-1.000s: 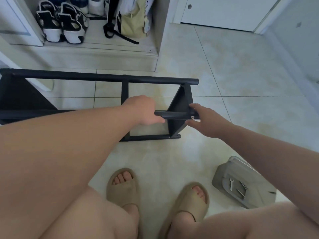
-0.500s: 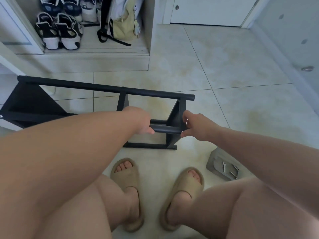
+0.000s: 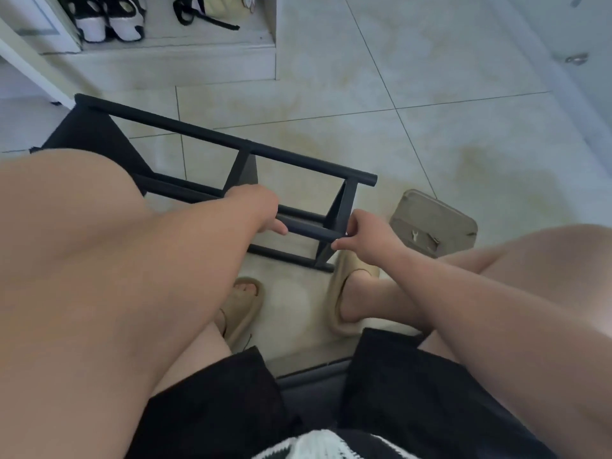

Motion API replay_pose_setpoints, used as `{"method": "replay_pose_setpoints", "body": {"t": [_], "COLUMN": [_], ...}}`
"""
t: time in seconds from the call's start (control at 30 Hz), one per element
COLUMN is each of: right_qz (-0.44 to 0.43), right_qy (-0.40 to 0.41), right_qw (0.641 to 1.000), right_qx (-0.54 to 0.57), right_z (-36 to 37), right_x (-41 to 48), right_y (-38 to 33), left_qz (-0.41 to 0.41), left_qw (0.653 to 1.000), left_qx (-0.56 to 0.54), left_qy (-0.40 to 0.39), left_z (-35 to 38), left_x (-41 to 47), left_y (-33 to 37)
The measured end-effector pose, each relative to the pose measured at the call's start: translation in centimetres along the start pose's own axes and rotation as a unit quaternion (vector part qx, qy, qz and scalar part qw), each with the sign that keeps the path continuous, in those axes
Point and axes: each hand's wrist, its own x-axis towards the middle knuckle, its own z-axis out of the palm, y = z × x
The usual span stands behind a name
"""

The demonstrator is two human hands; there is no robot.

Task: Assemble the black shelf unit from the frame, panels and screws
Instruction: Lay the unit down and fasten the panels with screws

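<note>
Frame (image 3: 231, 143) lengthwise, far-left to near-right

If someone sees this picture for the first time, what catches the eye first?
The black frame stands mid-picture on the pale floor. The left hand grips its near bar and the right hand pinches the bar's end. A grey tray sits to the right.

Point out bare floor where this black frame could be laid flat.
Bare tile floor lies beyond the black frame, between the shoe cabinet and the right wall. Crowded near the slippers and grey tray.
</note>
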Motion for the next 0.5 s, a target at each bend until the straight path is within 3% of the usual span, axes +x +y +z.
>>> {"method": "replay_pose_setpoints", "body": {"t": [0.13,0.33,0.5], "right_qz": [0.012,0.016,0.034], "right_qy": [0.014,0.003,0.001], "right_qw": [1.000,1.000,0.999], "right_qx": [0.007,0.010,-0.023], "right_z": [1.3,3.6,3.4], "right_x": [-2.2,-4.3,-4.4], "right_y": [0.7,1.1,0.6], "left_qz": [0.003,0.054,0.068], "left_qw": [0.999,0.998,0.996], "left_qx": [0.005,0.013,-0.043], "left_qy": [-0.033,-0.015,-0.024], "left_z": [0.7,2.1,2.7], "left_x": [-1.5,-2.5,-2.3], "left_y": [1.4,4.7,3.7]}}
